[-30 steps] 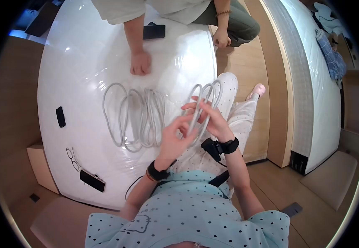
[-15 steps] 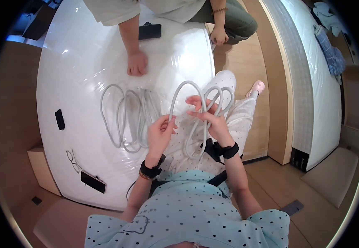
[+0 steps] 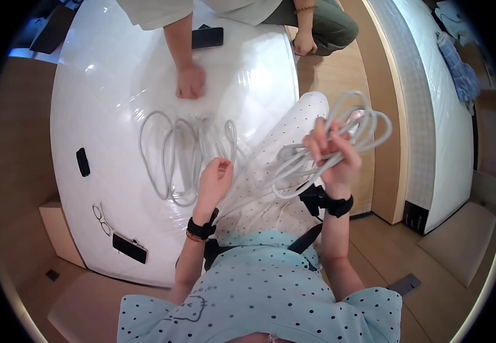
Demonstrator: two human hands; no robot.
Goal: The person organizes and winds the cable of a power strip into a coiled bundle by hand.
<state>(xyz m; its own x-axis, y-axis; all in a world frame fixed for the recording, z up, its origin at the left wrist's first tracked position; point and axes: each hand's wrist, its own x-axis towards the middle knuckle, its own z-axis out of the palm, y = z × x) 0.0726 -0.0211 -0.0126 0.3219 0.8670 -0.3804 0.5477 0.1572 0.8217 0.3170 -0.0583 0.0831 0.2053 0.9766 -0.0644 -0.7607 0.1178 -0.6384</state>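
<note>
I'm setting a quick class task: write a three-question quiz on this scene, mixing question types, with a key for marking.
1. Multiple choice. What is the camera wearer's right hand holding?
A) a folded towel
B) a looped grey cable
C) a water bottle

2. True or false: a pair of eyeglasses lies next to a phone on the plastic-covered mattress.

3. Fill in the missing word: the other person wears a beaded ______ on one wrist.

Key: 1. B; 2. True; 3. bracelet
</note>
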